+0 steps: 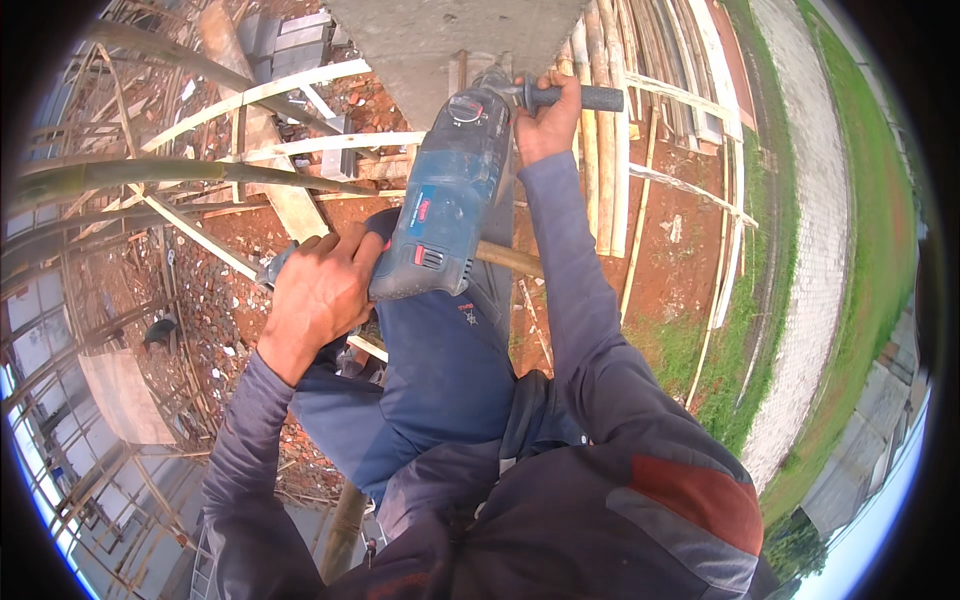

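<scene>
**A:** What is closest to the lens from where I'm watching?

**B:** I see the person's own dark grey top with a red shoulder patch [700,495] filling the near lower edge, and blue trousers [440,390] just beyond it. Both grey sleeves run away from me toward the tool.

**A:** And the tool itself?

**B:** A blue-green rotary hammer drill [445,205] sits in the middle, slightly far of centre, its nose pointed away from me at a grey concrete slab [440,40] at the far top edge. I cannot tell whether the bit touches the concrete; the tip is hidden.

**A:** How are the hands set?

**B:** The left hand [320,295] is closed in a full fist around the drill's rear grip, at the near left end of the body. The right hand [545,115] is wrapped tight around the black side handle [590,97], which sticks out to the right near the drill's nose.

**A:** What surrounds that?

**B:** I see a bamboo pole [510,260] crossing under the drill. To the left, bamboo scaffolding [150,175] and pale timber strips over red soil and rubble far below. To the right, stacked wooden planks [600,170], then a grass strip [850,230] and a pale paved path [810,200] curving along the right.
</scene>
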Motion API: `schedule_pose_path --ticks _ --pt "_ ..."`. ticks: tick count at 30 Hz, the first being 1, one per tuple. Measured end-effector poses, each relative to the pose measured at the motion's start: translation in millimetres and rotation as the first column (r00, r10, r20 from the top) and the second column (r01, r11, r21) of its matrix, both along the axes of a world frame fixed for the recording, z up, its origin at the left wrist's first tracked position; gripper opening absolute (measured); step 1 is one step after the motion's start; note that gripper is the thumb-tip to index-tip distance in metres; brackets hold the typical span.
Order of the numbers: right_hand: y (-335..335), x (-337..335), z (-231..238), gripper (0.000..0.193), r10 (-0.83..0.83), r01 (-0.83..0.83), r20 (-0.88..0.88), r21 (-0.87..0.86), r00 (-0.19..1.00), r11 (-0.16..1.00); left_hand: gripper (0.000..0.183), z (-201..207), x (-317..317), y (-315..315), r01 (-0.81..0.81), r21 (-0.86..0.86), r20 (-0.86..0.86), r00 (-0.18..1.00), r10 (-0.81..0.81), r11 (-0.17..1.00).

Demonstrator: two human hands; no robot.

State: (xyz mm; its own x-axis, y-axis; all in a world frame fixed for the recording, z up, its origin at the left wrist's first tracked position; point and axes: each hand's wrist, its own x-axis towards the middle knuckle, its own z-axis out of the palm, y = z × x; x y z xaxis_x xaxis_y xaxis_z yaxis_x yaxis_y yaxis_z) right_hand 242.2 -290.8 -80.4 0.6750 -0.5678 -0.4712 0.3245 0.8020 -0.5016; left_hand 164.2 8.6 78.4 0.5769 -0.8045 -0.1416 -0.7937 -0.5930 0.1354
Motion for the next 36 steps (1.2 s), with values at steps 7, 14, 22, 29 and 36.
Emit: schedule_pose_path --ticks 7,14,22,29,36 --pt "-4.6 -5.9 20.7 0.021 0.043 -0.043 0.023 0.002 0.999 0.999 0.031 36.0 -1.5 -9.4 -0.016 -0.013 0.051 0.999 0.017 1.0" --pt "-41.3 10.0 1.1 0.019 0.039 -0.039 0.06 0.005 0.997 0.999 0.024 39.7 -6.6 -34.6 -0.018 -0.03 0.048 0.999 0.02 0.999" --pt "-41.3 22.6 -4.1 0.018 0.167 -0.17 -0.032 -0.222 0.985 0.96 0.044 -61.2 -50.4 -34.2 -0.199 -0.245 -0.125 0.977 0.173 0.949" --pt "-27.7 18.3 -0.1 0.021 0.159 -0.18 -0.1 -0.252 0.982 0.951 0.041 -78.8 -61.2 -23.7 -0.27 -0.317 -0.199 0.956 0.215 0.909" --pt "-37.3 54.5 -14.0 0.018 0.072 -0.101 -0.127 -0.233 0.989 0.967 0.039 -75.2 -40.0 -31.9 -0.321 -0.303 -0.23 0.938 0.258 0.897"
